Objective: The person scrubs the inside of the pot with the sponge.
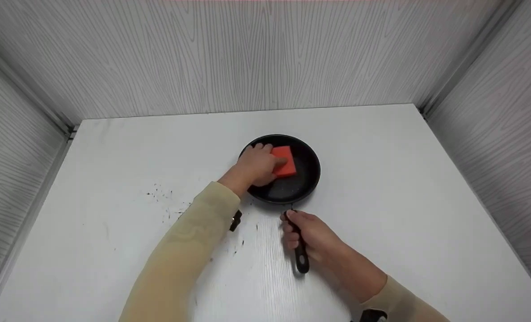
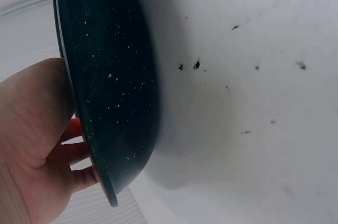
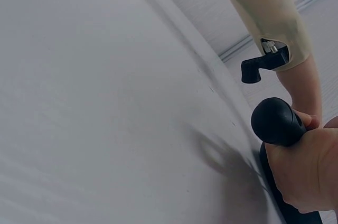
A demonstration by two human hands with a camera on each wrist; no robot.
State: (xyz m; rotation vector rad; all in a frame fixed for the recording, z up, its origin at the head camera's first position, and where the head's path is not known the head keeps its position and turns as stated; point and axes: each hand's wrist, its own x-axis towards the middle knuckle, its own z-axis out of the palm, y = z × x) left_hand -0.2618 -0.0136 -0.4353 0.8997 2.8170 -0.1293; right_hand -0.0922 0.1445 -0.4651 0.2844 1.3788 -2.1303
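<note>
A black frying pan (image 1: 308, 174) is over the middle of the white table, its handle (image 1: 302, 259) pointing toward me. My right hand (image 1: 312, 230) grips that handle, the thumb along its top; in the right wrist view the rounded handle end (image 3: 274, 121) sticks out past the hand. Inside the pan, my left hand (image 1: 259, 165) holds a red sponge (image 1: 288, 163) against the inner surface, one digit lying across the sponge. The left wrist view shows the pan's speckled outer side (image 2: 113, 76) hiding part of the left hand (image 2: 37, 145).
Dark crumbs (image 1: 160, 197) are scattered on the white table (image 1: 381, 179), left of the pan and in front of it. Wood-grain panels (image 1: 247, 58) stand at the back and both sides. A black wrist mount (image 1: 235, 220) juts from the left sleeve.
</note>
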